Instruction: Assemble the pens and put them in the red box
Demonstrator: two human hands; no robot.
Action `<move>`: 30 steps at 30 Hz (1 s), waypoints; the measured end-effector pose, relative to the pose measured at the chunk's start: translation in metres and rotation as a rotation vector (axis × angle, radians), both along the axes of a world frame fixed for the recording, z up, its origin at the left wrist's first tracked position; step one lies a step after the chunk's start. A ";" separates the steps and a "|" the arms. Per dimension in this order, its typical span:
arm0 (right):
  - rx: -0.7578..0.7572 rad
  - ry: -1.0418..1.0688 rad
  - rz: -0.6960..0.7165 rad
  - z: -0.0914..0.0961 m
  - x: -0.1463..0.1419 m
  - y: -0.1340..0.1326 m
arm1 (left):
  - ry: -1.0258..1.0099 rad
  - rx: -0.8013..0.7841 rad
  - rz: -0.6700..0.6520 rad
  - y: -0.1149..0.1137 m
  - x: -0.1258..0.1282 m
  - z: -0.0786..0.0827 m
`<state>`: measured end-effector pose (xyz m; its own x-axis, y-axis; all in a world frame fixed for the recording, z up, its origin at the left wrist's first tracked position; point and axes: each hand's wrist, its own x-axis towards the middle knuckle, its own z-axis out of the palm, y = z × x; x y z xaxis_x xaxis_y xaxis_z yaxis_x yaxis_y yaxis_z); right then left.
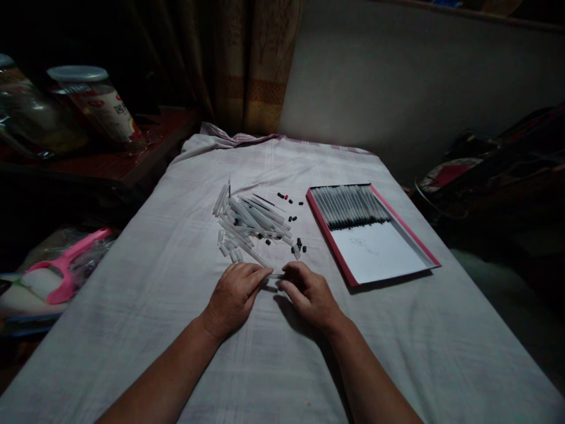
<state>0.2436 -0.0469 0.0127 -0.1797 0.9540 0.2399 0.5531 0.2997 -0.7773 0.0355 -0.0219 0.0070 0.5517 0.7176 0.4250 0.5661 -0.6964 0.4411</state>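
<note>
Close in front of me, my left hand [233,296] pinches a thin pen piece [277,275]. The fingers of my right hand [312,296] close on its other end, so it spans the small gap between both hands. Just beyond lies a loose pile of clear pen barrels [258,217], with thin dark refills [263,199] among them. Short clear caps [228,247] are gathered at the pile's near left. Small black plugs [299,242] are scattered to its right, along with a red one [286,197].
A shallow red-edged box [330,247] stands on the right, with a row of pens [351,206] in its far half. Under everything is a pale checked cloth [176,330]. Jars [103,106] stand on a dark red table at left, above a pink handled object [66,268].
</note>
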 end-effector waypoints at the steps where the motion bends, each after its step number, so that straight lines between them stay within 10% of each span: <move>1: 0.009 -0.001 0.003 0.000 0.000 0.000 | -0.003 0.002 0.001 0.000 0.000 0.000; 30: 0.064 -0.132 0.027 0.000 0.001 0.000 | 0.000 0.003 -0.021 0.000 0.000 0.001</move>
<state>0.2443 -0.0467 0.0123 -0.2394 0.9317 0.2731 0.6399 0.3629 -0.6774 0.0357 -0.0218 0.0080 0.5663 0.7048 0.4272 0.5516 -0.7092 0.4389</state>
